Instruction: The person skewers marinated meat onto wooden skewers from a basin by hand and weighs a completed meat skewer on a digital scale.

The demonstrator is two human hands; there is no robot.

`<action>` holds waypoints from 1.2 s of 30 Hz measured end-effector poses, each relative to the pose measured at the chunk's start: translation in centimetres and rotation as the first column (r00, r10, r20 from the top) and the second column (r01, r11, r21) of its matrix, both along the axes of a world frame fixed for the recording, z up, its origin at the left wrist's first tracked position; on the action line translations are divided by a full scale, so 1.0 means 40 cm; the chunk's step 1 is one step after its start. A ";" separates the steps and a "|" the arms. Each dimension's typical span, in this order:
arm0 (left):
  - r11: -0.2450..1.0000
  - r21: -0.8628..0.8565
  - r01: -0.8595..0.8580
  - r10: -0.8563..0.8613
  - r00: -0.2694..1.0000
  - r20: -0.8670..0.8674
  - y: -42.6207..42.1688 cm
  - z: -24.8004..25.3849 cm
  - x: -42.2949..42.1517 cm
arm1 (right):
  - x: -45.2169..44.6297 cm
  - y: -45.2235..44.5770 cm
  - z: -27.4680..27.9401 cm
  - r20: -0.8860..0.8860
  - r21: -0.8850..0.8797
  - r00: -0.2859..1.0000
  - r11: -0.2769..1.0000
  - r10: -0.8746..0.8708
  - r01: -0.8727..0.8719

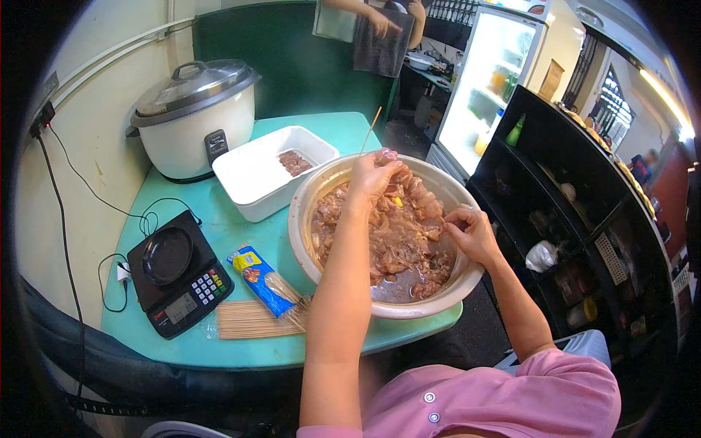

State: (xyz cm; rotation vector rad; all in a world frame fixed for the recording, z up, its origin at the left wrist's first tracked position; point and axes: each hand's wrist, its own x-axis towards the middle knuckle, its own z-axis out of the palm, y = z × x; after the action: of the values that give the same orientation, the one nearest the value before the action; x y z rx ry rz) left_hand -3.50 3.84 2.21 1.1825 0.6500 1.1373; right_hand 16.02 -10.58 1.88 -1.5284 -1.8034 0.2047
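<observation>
A large round basin [299, 252] holds raw meat pieces [391, 237] in brownish marinade. Over its far left part, my left hand [374, 179] is closed around a thin wooden skewer [372, 130], whose upper end sticks up past the rim. Pinkish meat shows at the fingers of that hand. At the basin's right side, my right hand [471, 233] has its thumb and fingertips pinched together at the edge of the meat; whether a piece is between them is hard to make out. Left of the basin, a white plastic tub [255, 193] contains a small row of meat [294, 163].
Bare skewers [255, 320] and a blue skewer packet [263, 281] lie on the green table [270, 354]. A black digital scale [179, 274] with cables and a big rice cooker [193, 120] stand at left. Black shelving [577, 212] is at right; another person's hand [383, 23] shows behind.
</observation>
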 end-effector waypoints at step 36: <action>1.000 -0.012 0.002 -0.002 1.000 0.012 0.005 -0.005 0.001 | 0.007 0.004 -0.011 -0.024 -0.005 1.000 1.000 -0.007 0.007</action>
State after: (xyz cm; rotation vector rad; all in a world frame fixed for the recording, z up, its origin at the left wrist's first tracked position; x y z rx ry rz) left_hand -3.46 4.04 2.00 1.1653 0.6453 1.1371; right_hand 16.28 -10.40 1.44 -1.5296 -1.7801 0.2234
